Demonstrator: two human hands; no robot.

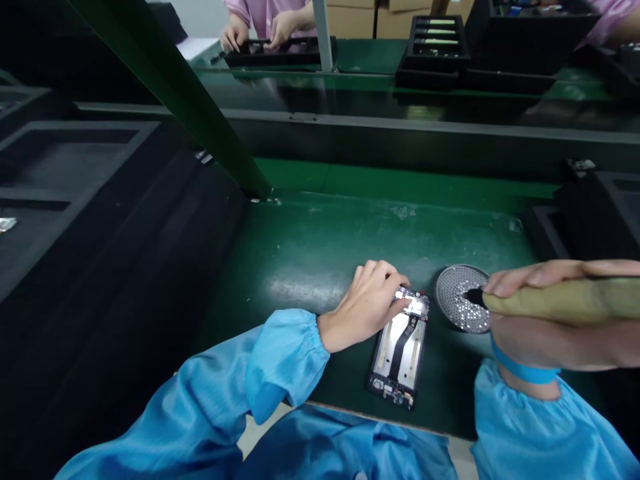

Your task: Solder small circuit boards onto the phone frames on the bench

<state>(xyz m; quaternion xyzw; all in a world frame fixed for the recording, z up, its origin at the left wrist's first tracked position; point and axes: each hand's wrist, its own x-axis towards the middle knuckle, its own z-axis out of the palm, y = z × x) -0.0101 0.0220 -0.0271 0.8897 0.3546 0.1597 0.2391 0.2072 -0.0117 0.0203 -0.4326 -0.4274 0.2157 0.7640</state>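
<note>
An opened smartphone (400,353) lies on the green bench, with its silver inside, black ribbon cable and circuit boards showing. My left hand (367,300) curls over its upper left corner, thumb on the board end and fingers bent around the edge. On the right, my right hand (550,340) is closed around a thick yellowish handle-like tool (565,300) with a black tip. That tip is over a round metal dish (457,300) with a dimpled, shiny surface. The tool's far end leaves the picture, so its exact kind is unclear.
Stacked black foam trays (100,220) rise at the left, others (595,213) at the right. A green post (200,113) slants down to the bench. Across the belt, a co-worker's hands (260,33) handle a black tray (300,53). Further trays (435,53) stand there.
</note>
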